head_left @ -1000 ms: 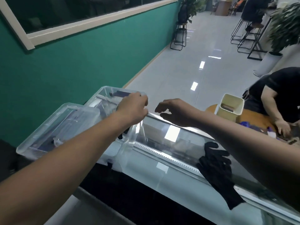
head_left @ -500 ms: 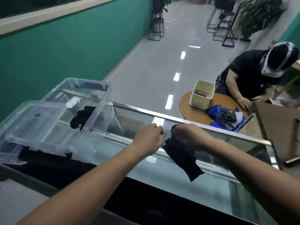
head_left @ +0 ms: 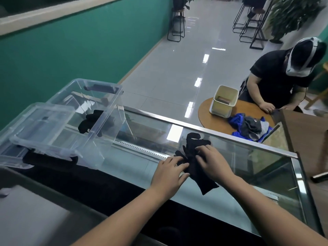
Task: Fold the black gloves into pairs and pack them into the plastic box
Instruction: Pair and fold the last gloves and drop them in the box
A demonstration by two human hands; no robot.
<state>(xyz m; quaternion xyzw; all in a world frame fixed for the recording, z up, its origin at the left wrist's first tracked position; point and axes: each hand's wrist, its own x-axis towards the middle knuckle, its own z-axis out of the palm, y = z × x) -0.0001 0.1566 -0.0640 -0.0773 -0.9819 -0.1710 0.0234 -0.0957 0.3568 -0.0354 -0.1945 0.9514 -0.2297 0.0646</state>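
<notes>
On the long glass-topped counter [head_left: 257,167], the clear plastic storage box [head_left: 106,125] already holds one dark bundle of black gloves [head_left: 90,120], while both the left hand [head_left: 169,172] and right hand [head_left: 212,161] press flat, fingers spread, on the unfolded black knit gloves [head_left: 197,166] well to its right.

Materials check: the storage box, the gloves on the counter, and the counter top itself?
Clear plastic storage box: transparent, glossy moulded plastic; contents show through.
Black gloves: matte, limp knit-looking fabric; exact fibre unclear.
Glass counter top: glass by the look, reflective and see-through, with a shiny metal edge.
</notes>
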